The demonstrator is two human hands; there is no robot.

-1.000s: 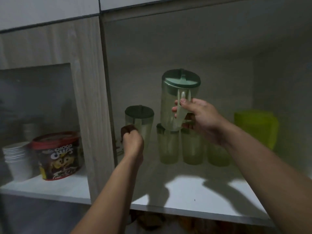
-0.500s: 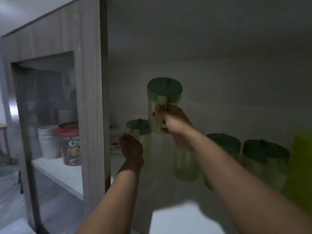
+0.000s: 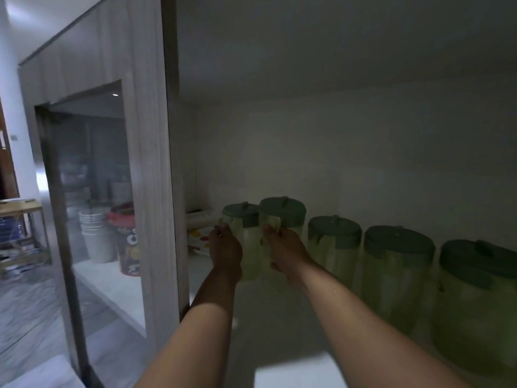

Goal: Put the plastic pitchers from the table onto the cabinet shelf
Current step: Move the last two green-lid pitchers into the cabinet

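Several pale green plastic pitchers with dark green lids stand in a row along the back of the white cabinet shelf (image 3: 293,376). My left hand (image 3: 225,249) grips the handle of the leftmost pitcher (image 3: 242,219). My right hand (image 3: 285,252) grips the handle of the second pitcher (image 3: 282,212), which stands right beside the first, low at shelf level. Three more pitchers follow to the right: the third pitcher (image 3: 334,239), the fourth pitcher (image 3: 397,256) and the nearest pitcher (image 3: 475,289). Both forearms reach deep into the dim cabinet.
A wooden cabinet door frame (image 3: 152,163) with a glass pane stands just left of my left arm. Behind the glass are a stack of white cups (image 3: 95,233) and a red-lidded cereal tub (image 3: 126,239). A printed flat item (image 3: 200,239) lies at the shelf's back left.
My right hand has brought its pitcher down from mid-air to shelf level beside the left one. The view has swung so the row of pitchers runs to the right.
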